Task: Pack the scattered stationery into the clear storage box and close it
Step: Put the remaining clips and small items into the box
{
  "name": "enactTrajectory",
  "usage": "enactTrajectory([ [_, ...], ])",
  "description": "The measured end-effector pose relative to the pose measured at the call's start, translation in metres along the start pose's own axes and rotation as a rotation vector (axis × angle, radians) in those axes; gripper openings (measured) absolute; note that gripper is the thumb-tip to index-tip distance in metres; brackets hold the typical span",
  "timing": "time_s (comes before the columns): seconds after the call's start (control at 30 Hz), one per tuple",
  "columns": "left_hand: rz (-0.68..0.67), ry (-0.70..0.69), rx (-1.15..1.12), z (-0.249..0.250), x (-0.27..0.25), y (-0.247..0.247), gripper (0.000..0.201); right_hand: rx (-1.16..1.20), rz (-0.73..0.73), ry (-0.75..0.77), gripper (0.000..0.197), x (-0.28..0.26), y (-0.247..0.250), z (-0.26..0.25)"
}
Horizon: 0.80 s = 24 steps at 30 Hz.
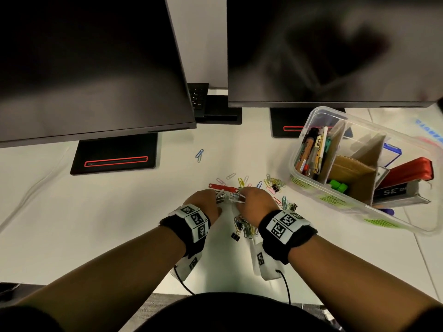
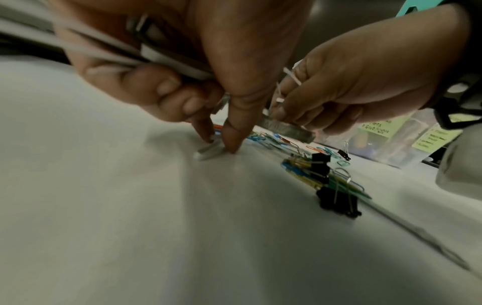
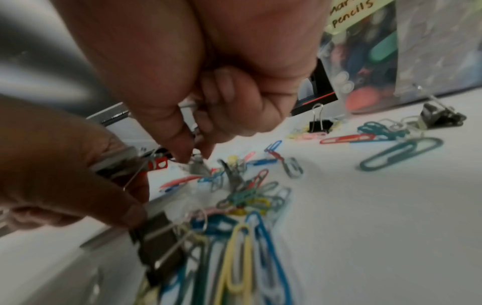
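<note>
Box label (image 3: 350, 15) — "pencils"; staples carton (image 1: 393, 191) — "35"

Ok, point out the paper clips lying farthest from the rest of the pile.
The pair of blue paper clips, alone on the desk near the left monitor's base. All other clips cluster around the hands, closer to the storage box.

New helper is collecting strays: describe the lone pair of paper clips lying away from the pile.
Start at the left monitor's stand. Right of it, on the white desk, lies the blue paper-clip pair. It sits apart, nearer the monitors than the main clip scatter.
</note>
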<state>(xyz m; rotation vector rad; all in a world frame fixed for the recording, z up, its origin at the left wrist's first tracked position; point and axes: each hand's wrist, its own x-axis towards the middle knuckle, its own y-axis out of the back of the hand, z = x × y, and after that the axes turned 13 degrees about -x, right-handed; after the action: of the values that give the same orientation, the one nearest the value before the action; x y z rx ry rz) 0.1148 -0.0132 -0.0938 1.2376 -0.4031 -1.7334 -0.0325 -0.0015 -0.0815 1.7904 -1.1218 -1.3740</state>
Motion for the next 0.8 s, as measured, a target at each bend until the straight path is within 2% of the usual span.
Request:
enactTrajectory([
  [0.27, -0.077, 0.054, 0.102, 0.006, -0.005, 0.011, 0.036, 0.023, 0.004, 0.051, 0.025, -0.017, 0.038, 0.009],
  [0.4, -0.061, 0.052, 0.017, 0.015, -0.007, 0.022, 0.034, -0.004, 0.008, 0.091, 0.015, -0.029, 0.065, 0.013],
  [0.53, -0.043, 0.018, -0.084, 0.03, -0.013, 0.034, 0.029, 0.166, 0.093, 0.092, 0.018, -0.039, 0.102, 0.019],
  [0.6, -0.025, -0.011, -0.121, 0.045, -0.016, 0.04, 0.027, 0.211, 0.16, 0.052, 0.019, -0.042, 0.123, 0.032],
  [0.67, -0.007, -0.045, -0.196, 0.065, -0.02, 0.046, 0.034, 0.281, 0.215, -0.029, 0.022, -0.045, 0.144, 0.051],
  [0.8, 0.02, -0.162, -0.33, 0.109, -0.028, 0.053, 0.03, 0.302, 0.259, -0.215, 0.032, -0.05, 0.168, 0.096],
])
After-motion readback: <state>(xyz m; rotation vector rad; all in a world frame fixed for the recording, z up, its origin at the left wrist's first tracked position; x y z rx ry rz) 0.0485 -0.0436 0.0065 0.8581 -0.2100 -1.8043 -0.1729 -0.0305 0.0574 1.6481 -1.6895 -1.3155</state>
